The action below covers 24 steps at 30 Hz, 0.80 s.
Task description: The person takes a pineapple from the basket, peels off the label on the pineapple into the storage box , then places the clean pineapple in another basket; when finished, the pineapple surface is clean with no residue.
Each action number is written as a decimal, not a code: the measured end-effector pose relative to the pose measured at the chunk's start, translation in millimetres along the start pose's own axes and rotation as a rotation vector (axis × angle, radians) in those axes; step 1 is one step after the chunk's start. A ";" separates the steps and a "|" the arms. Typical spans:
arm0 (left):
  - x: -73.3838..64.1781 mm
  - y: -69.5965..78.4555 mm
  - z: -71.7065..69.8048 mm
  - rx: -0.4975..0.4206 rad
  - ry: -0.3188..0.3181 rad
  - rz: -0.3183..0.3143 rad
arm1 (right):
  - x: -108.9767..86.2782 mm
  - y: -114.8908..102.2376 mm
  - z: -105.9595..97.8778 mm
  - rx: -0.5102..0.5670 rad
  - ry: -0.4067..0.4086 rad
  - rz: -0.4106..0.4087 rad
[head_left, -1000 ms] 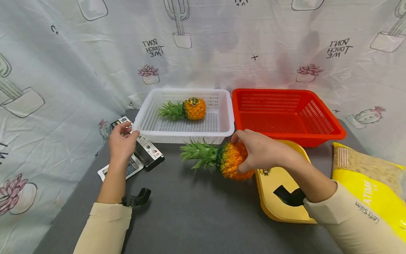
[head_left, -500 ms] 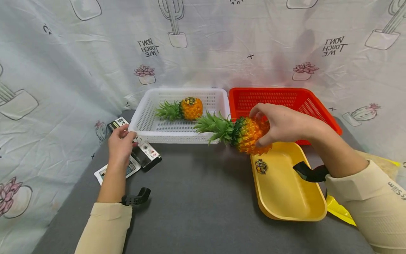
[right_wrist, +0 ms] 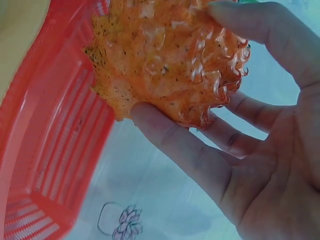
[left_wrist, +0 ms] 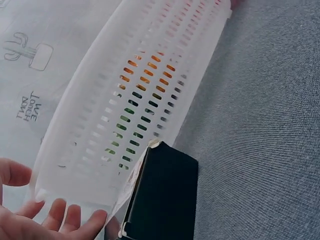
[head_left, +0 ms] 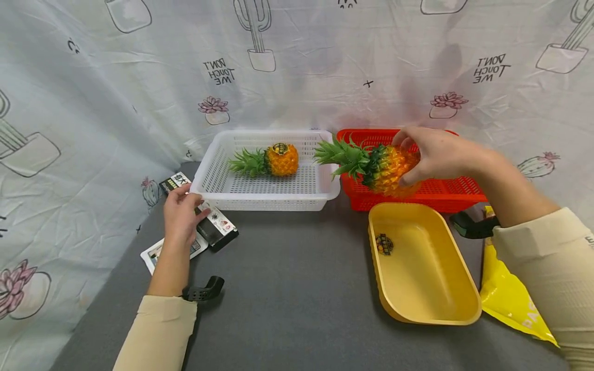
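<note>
One pineapple (head_left: 389,169) in the right grip (head_left: 438,155), nearer the red basket (head_left: 450,195) than before; left grip (head_left: 180,217) unclear.

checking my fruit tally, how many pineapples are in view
2. One pineapple lies in the white basket; the other pineapple is held in the right hand, near the red basket. Part of the red basket's inside is blocked from view, so another could be hidden there.

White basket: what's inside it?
One pineapple lies on its side inside the white basket, leaves toward the left end, a dark label showing. Its underside and whatever is directly beneath it are covered.
</note>
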State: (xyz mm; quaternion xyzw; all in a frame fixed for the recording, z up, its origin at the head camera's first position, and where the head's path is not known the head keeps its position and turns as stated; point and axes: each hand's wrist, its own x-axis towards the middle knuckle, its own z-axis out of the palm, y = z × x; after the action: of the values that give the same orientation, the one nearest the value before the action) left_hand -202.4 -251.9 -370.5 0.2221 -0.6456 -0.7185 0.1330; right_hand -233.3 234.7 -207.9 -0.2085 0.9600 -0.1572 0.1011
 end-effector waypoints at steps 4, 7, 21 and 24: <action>-0.7 -2.3 2.8 -0.114 0.008 -0.004 | 9.3 12.8 -4.4 -0.049 0.013 -0.002; -1.3 -4.0 4.8 -0.171 0.012 -0.008 | 15.2 23.3 -7.7 -0.088 0.017 0.005; 1.9 -6.1 4.0 -0.199 0.027 -0.003 | 32.5 65.1 -15.8 -0.172 -0.016 0.112; 1.4 -8.0 5.3 -0.189 0.030 -0.003 | 36.9 71.5 -16.2 -0.174 -0.031 0.135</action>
State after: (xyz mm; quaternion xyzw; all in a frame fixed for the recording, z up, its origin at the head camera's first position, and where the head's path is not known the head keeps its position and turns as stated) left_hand -205.4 -246.9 -378.3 0.2204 -0.5723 -0.7731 0.1620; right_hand -296.8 284.7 -222.1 -0.1536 0.9802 -0.0628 0.1080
